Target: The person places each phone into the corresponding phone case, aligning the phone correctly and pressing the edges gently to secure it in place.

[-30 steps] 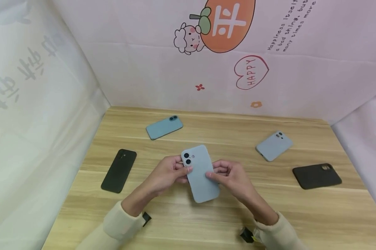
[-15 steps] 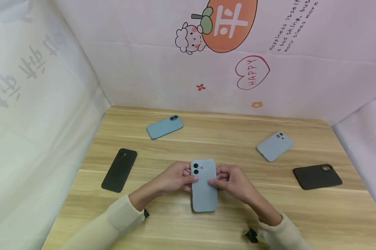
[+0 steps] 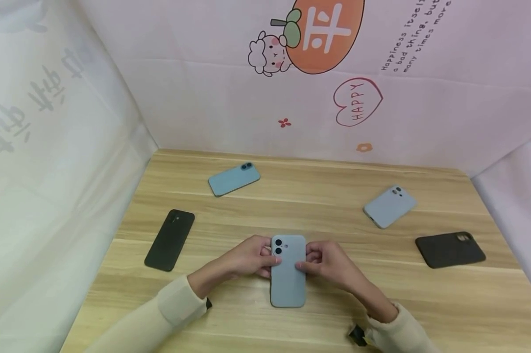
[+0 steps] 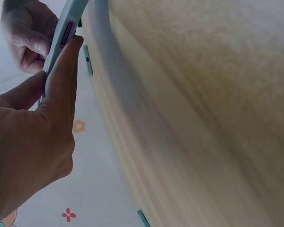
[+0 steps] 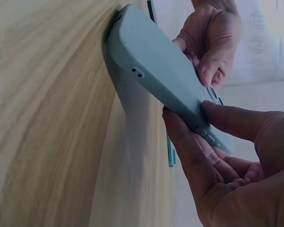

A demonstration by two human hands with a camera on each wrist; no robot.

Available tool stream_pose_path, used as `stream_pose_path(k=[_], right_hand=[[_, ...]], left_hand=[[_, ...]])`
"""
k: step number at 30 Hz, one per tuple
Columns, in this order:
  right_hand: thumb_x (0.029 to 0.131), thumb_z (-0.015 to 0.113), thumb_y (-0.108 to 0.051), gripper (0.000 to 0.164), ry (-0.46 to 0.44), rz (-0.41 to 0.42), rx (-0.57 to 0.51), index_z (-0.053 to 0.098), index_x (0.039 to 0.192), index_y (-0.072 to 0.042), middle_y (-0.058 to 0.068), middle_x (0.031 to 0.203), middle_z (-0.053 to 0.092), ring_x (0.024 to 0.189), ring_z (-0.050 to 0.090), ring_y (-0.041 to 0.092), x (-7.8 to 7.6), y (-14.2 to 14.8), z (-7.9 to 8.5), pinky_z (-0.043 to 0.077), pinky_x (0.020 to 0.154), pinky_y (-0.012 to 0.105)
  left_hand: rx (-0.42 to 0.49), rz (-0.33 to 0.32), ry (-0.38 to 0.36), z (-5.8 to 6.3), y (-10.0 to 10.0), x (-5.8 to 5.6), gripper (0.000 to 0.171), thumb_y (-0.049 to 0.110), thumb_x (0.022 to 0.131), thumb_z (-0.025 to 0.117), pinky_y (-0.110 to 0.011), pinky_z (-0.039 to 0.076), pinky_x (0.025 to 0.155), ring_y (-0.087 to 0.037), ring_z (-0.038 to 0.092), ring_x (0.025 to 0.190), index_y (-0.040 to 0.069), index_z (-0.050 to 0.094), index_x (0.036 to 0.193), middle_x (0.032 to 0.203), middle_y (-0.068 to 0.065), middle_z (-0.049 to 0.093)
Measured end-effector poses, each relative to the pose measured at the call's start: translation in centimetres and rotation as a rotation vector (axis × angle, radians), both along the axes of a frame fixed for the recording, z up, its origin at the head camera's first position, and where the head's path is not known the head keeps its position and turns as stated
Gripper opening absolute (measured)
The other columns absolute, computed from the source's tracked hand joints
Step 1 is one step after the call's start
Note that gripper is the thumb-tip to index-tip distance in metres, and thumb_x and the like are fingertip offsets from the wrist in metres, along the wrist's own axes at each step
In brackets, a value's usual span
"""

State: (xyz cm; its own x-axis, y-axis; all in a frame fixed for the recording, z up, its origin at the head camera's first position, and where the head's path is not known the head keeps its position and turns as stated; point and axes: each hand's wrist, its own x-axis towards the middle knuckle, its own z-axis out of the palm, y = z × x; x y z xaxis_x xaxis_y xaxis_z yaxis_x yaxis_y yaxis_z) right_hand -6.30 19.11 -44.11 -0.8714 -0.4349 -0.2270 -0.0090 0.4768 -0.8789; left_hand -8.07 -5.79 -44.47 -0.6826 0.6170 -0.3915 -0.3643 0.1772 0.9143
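Both hands hold a phone in a pale blue-grey case (image 3: 288, 284), camera side up, over the middle of the wooden table. My left hand (image 3: 254, 256) pinches its left edge beside the two dark lenses, thumb on the back. On the opposite edge my right hand (image 3: 329, 264) grips it, thumb also laid on the back. In the right wrist view the case (image 5: 156, 61) slants, its bottom end close over the wood, with side buttons near the right fingertips. A slot in the case edge (image 4: 67, 34) shows purple in the left wrist view.
A blue phone (image 3: 233, 180) lies at the back left, a black phone (image 3: 169, 240) at the left. To the right are a pale blue phone-shaped piece (image 3: 389, 207) and a black phone case (image 3: 450, 250). Printed white cloth (image 3: 204, 108) hangs behind the table.
The cased phone has come down toward the near edge and turned from a slant to straight, both hands moving with it. Their grip stays alike, and the other pieces lie where they were.
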Motion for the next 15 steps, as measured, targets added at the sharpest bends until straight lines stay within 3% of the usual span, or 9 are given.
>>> stream_pose_path(k=[9, 15], right_hand=[[0.09, 0.083, -0.005, 0.013, 0.067, -0.022, 0.091, 0.071, 0.092, 0.0, 0.001, 0.079, 0.072, 0.07, 0.068, 0.014, 0.02, -0.16, -0.02, 0.058, 0.061, 0.024], [0.088, 0.085, -0.004, 0.016, 0.093, -0.048, 0.13, 0.071, 0.094, 0.002, 0.001, 0.079, 0.072, 0.07, 0.067, 0.012, 0.07, -0.12, -0.19, 0.057, 0.061, 0.023]], left_hand=[[-0.051, 0.029, 0.042, 0.22, 0.17, -0.1, 0.038, -0.009, 0.105, 0.054, -0.04, 0.065, 0.084, -0.031, 0.074, 0.106, -0.005, 0.05, 0.142, 0.12, -0.021, 0.074], [-0.129, 0.016, 0.204, 0.13, 0.24, -0.28, 0.045, -0.012, 0.102, 0.056, -0.034, 0.064, 0.084, -0.029, 0.074, 0.105, -0.004, 0.051, 0.146, 0.118, -0.021, 0.072]])
